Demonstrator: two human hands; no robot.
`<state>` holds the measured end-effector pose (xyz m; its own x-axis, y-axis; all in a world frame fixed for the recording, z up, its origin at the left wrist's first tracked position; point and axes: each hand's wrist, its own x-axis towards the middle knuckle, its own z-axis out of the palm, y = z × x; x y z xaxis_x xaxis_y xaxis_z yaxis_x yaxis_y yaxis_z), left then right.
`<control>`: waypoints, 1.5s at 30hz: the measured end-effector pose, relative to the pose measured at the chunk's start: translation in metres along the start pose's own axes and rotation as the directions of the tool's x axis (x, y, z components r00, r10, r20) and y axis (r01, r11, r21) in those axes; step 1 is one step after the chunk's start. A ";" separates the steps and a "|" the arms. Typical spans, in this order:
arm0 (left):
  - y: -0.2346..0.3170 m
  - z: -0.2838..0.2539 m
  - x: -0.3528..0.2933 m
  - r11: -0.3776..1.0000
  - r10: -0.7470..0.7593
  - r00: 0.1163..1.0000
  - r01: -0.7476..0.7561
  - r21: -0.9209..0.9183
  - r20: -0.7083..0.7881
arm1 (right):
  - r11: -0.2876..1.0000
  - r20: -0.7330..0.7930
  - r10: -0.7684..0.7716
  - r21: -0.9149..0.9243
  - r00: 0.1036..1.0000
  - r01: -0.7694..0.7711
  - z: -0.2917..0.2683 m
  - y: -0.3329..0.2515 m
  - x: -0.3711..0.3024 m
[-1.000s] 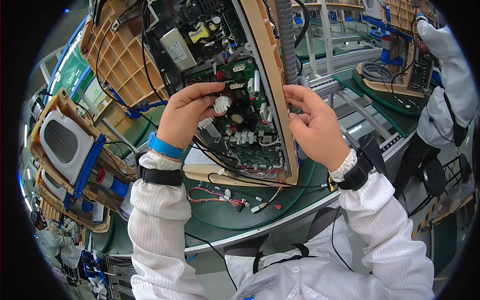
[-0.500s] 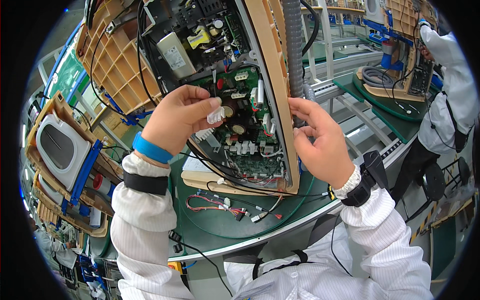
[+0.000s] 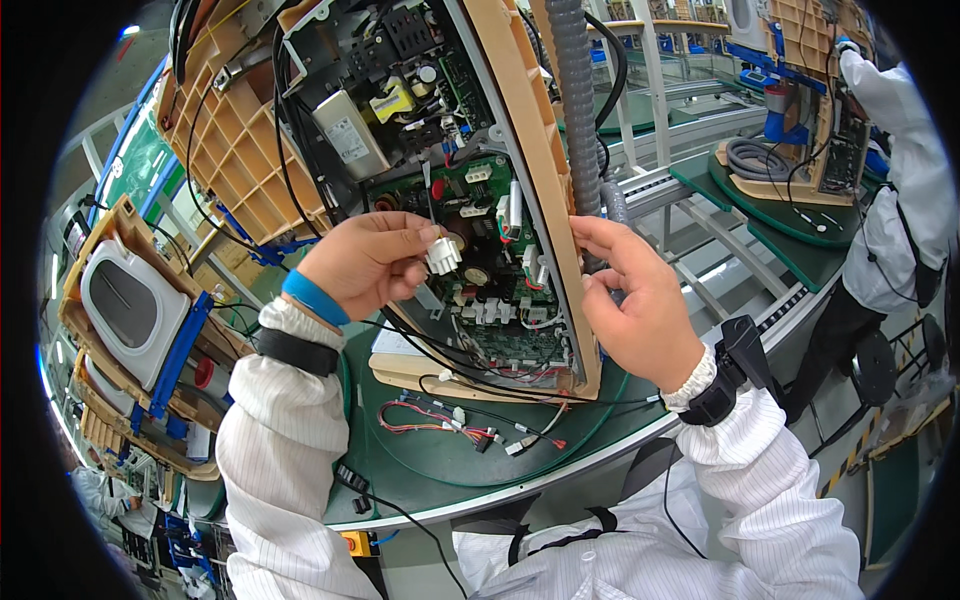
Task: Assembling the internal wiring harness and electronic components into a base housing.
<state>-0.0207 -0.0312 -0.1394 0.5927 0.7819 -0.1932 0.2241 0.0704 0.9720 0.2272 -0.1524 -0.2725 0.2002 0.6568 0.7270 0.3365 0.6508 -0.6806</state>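
Just left of centre in the frame, the left hand (image 3: 368, 265) pinches a blocky white plastic connector (image 3: 444, 257) before a green circuit board (image 3: 492, 342), while right of centre the right hand (image 3: 640, 310), thumb and forefinger apart, meets a long tan frame edge (image 3: 563, 240).

This is a factory assembly floor: an opened machine (image 3: 540, 130) with circuit boards (image 3: 500, 262) sits on a green counter (image 3: 410, 475), similar tan frames (image 3: 245, 130) stand at nine, ten and two o'clock, metal rails (image 3: 650, 182) run at two, and co-workers in white work clothes (image 3: 893, 240) appear near three and eight.
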 end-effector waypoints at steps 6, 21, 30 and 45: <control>-0.011 0.011 -0.006 0.963 0.125 0.992 -0.125 -0.240 -0.013 | 1.000 0.006 -0.010 0.004 1.000 0.010 0.001 -0.002 0.001; -0.057 0.076 0.040 0.653 0.627 0.632 -0.745 -0.136 -0.456 | 0.999 -0.011 -0.001 -0.048 1.000 0.001 0.002 -0.008 0.000; -0.053 0.091 0.045 0.644 0.622 0.540 -0.764 -0.021 -0.567 | 0.998 -0.016 -0.026 -0.060 1.000 0.025 0.000 -0.005 0.001; -0.057 0.087 0.054 0.576 0.706 0.475 -0.817 0.036 -0.526 | 0.998 -0.023 -0.025 -0.053 0.999 0.024 0.001 -0.007 0.002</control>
<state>0.0655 -0.0471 -0.2168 0.0329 0.7465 0.6646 -0.3274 -0.6202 0.7128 0.2238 -0.1556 -0.2665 0.2127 0.6311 0.7460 0.3897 0.6453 -0.6570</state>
